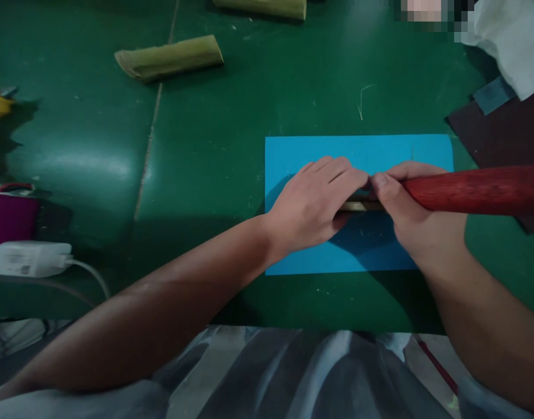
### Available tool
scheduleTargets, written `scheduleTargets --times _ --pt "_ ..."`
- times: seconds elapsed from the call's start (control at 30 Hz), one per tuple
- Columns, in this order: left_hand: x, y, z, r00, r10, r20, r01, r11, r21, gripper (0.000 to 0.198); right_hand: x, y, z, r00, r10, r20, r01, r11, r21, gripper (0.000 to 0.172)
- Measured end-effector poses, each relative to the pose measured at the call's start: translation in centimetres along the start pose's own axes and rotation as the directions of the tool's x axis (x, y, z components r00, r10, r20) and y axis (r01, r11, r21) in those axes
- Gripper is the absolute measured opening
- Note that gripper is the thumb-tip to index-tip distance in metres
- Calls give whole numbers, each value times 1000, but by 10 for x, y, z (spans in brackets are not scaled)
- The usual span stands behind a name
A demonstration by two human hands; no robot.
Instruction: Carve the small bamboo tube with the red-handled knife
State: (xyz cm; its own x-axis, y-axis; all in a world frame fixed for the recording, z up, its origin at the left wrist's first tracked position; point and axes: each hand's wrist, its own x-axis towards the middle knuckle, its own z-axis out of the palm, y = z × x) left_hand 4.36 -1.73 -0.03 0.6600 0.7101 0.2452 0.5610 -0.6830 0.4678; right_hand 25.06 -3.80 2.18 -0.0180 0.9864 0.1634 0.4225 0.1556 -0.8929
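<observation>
Over a bright blue sheet (293, 259), my left hand (313, 201) curls closed around a thin, pale strip of bamboo (360, 206), pinning it close to the sheet. My right hand (428, 215) is closed on a tool with a thick red wooden handle (489, 189), which sticks out to the right. Its working end lies hidden between my hands, so its kind does not show. The right thumb rests against the strip's right end, near my left index finger.
On the green table (214, 151) lie a cut bamboo piece (175, 58) and a second bamboo piece (267, 7) at the back. A white charger (31, 259) with a cable and a purple box (11, 224) sit left. Dark sheets (498, 134) lie right, near a person's pale sleeve (518, 43).
</observation>
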Motion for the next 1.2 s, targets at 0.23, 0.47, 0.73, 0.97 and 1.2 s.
scheduleTargets --times 0.23,0.47,0.73,0.97,1.2 --pt "-3 6 0 995 -85 -45 82 994 -66 69 4 3 0 997 -74 -21 74 997 -2 32" --pt "-5 -5 9 998 -21 -66 24 999 32 31 2 1 -1 999 -24 -33 23 999 -42 36" --pt "-3 -5 6 999 -15 -36 16 1000 12 25 1 0 1 999 8 -52 -7 1000 17 31" --pt "-3 -4 5 999 -6 -34 6 1000 17 24 1 -2 1 996 34 -77 -30 998 47 26" --pt "-3 -3 5 1000 -7 -27 8 999 38 22 0 2 4 996 25 -90 -21 999 43 31"
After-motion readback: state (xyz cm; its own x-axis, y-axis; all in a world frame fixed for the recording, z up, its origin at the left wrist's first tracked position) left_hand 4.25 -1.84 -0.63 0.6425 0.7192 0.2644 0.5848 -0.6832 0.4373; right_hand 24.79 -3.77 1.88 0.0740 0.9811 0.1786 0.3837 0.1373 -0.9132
